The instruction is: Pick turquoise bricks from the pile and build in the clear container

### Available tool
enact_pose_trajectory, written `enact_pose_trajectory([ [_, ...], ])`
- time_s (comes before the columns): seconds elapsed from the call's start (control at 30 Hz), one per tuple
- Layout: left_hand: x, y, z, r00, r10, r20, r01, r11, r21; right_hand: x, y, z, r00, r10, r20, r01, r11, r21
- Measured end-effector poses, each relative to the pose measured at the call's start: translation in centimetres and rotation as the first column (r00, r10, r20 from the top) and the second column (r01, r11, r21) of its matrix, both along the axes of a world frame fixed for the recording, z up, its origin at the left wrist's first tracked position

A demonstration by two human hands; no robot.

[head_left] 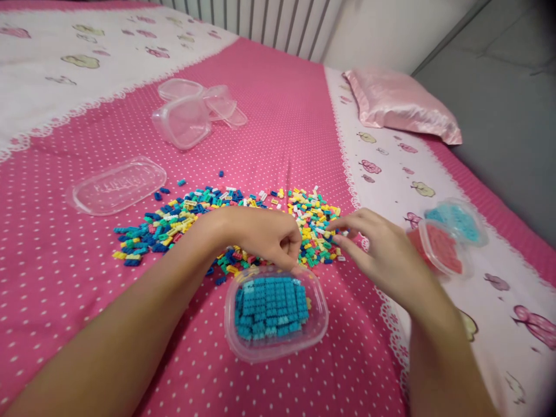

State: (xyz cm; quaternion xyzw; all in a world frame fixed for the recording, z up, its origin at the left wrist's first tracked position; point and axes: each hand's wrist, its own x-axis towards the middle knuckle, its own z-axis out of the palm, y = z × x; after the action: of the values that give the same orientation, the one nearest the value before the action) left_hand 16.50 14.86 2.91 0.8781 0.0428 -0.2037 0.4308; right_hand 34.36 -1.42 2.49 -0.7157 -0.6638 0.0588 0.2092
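Note:
A clear plastic container [321, 324] sits in front of me, with rows of blue-teal building bricks [271, 307] packed inside. My left hand [269, 234] is over its far rim with the fingers curled and the thumb pointing down at the edge. What those fingers hold, if anything, is hidden. Behind the container spreads a loose pile of small building bricks [174, 223] in blue, green, yellow, white and red. At the pile's right edge my right hand [369, 240] reaches in, thumb and fingers apart, fingertips close to the bricks.
A clear lid [119, 185] lies left of the pile. Farther back are empty clear containers [185, 121] and lids. On the right stand a container of red bricks [441, 246] and another of light-blue bricks [460, 220]. A pink pillow [399, 104] rests on the polka-dot bedspread [278, 98].

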Motion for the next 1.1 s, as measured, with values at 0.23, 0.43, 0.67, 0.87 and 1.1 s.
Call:
enact_pose_trajectory([
  [0.23,0.0,0.0,0.1,0.999,0.029,0.032,-0.029,1.000,-0.002,2.7,2.2,-4.0,0.997,-0.074,-0.032,0.077,0.992,0.099],
  [0.43,-0.1,0.2,0.0,0.999,0.025,0.036,-0.024,1.000,-0.018,2.6,1.6,-3.1,0.997,-0.061,-0.039,0.064,0.995,0.072],
  [0.67,-0.1,0.1,0.2,0.999,0.048,0.018,-0.048,0.999,-0.006,1.0,2.1,-3.7,0.996,0.088,-0.021,-0.089,0.995,-0.052],
  [0.87,-0.2,0.2,0.0,0.999,0.042,0.028,-0.042,0.999,0.005,1.6,2.2,-3.7,0.999,0.044,0.006,-0.044,0.999,0.011],
  [1.1,-0.2,0.1,0.2,0.999,0.037,0.034,-0.038,0.999,0.034,1.2,2.4,-4.2,0.996,0.039,0.083,-0.040,0.999,0.013],
])
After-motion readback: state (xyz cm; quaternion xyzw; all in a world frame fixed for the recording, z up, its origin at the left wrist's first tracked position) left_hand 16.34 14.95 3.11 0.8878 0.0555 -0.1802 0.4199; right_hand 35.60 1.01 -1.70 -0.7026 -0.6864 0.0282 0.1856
